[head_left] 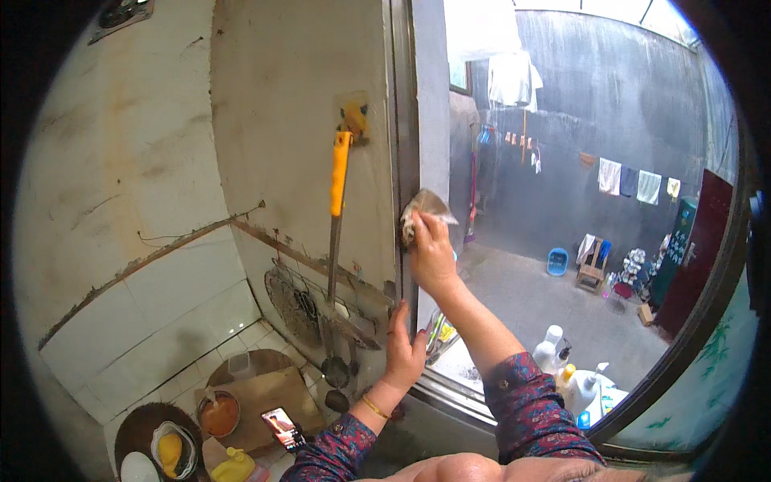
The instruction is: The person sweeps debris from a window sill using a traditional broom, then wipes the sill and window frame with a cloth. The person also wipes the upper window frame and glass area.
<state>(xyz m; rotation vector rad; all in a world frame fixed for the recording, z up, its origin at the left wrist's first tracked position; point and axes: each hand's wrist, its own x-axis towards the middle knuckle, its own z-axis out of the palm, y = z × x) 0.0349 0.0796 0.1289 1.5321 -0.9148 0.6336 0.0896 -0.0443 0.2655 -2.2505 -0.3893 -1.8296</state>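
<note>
My right hand (435, 258) grips a crumpled, dirty cloth (435, 205) against the dark metal window frame (405, 132). Part of the cloth sticks out beyond my fingers towards the open window. Lower down, my left hand (405, 356) rests at the edge of the wall beside the frame. It holds nothing, and its thumb stands apart from the fingers. A spatula with a yellow handle (340, 175) hangs on the wall to the left, below a yellow hook (354, 115). Near it hang a round wire strainer (292, 298) and a ladle (335, 372).
Below left, a phone (283, 429) with a lit screen lies by a wooden board (283, 397) and a bowl of reddish food (218, 414). Several bottles (548, 348) crowd the outer sill. Outside, laundry (609, 176) hangs above a yard with a wooden chair (592, 270).
</note>
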